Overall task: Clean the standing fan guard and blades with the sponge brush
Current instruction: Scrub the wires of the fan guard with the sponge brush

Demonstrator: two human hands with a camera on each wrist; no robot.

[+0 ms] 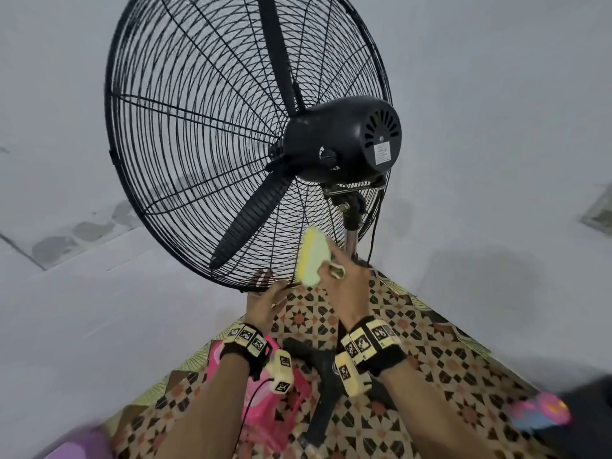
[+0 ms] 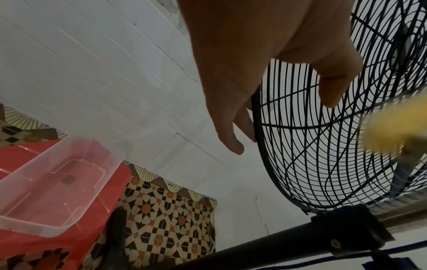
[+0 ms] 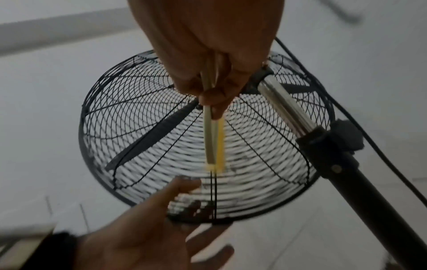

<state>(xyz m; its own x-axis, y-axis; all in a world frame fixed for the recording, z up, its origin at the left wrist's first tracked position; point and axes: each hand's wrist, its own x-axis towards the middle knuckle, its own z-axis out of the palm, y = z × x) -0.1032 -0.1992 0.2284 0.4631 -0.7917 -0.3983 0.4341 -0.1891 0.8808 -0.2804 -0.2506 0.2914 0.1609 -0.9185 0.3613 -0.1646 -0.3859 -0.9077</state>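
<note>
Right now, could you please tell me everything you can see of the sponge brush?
The sponge brush is a pale green plastic body with a yellow sponge layer along one side. The right hand grips its thin handle, fingers curled round it. The head lies against the wire guard low on the motor side, near the pole and above the bottom rim, where the left hand holds the guard. It is blurred in every view; wear and dirt cannot be told.
</note>
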